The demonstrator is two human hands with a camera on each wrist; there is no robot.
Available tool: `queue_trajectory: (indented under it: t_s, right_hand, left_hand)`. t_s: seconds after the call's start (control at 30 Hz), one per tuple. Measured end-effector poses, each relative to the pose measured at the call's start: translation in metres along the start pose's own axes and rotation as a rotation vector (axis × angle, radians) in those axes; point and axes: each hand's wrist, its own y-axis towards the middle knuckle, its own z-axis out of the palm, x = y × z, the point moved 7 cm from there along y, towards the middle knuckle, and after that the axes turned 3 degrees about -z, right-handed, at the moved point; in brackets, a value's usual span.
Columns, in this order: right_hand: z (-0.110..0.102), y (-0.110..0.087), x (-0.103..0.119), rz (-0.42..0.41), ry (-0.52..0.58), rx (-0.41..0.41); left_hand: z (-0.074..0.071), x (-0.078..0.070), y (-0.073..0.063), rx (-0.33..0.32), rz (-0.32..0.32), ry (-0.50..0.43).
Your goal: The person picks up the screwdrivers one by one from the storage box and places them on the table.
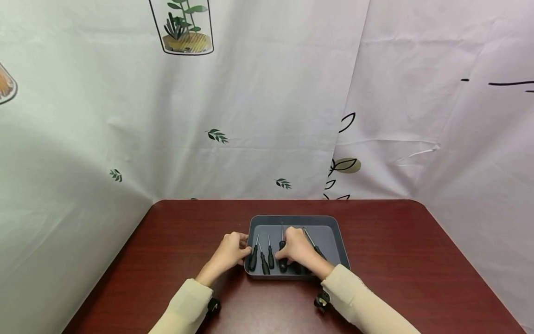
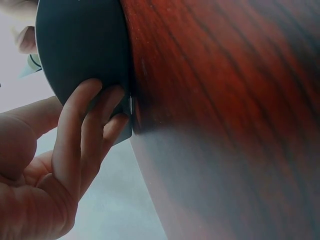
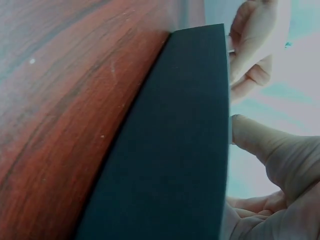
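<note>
A grey rectangular tray (image 1: 292, 220) holds several screwdrivers with black handles. My left hand (image 1: 232, 248) pinches the tray's left wall. In the left wrist view its fingers (image 2: 70, 130) lie against the outer wall, with the thumb over the rim side. Inside the tray, my right hand (image 1: 297, 247) reaches down among the screwdrivers, its thumb crossing over one black-handled screwdriver (image 1: 282, 266). Its fingertips are hidden, so any grip cannot be made out. Left of it lie three more: a leftmost screwdriver (image 1: 253, 260), a middle screwdriver (image 1: 265, 266) and a shorter screwdriver (image 1: 271, 260).
Right of my right hand, another screwdriver (image 1: 319, 251) lies slanted in the tray, partly behind the forearm. The tray stands on a reddish-brown wooden table (image 1: 200, 222). A white printed curtain (image 1: 250, 93) hangs behind and around the table.
</note>
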Motion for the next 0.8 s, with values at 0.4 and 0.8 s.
queue_trajectory:
  t_s: [0.4, 0.8]
  right_hand:
    - [-0.001, 0.003, -0.016, 0.156, 0.182, 0.054]
    - [-0.004, -0.001, -0.018, 0.21, 0.333, 0.071]
  left_hand:
    - [0.0, -0.001, -0.002, -0.007, 0.003, 0.002]
    - [0.001, 0.0, -0.001, -0.005, -0.011, 0.005]
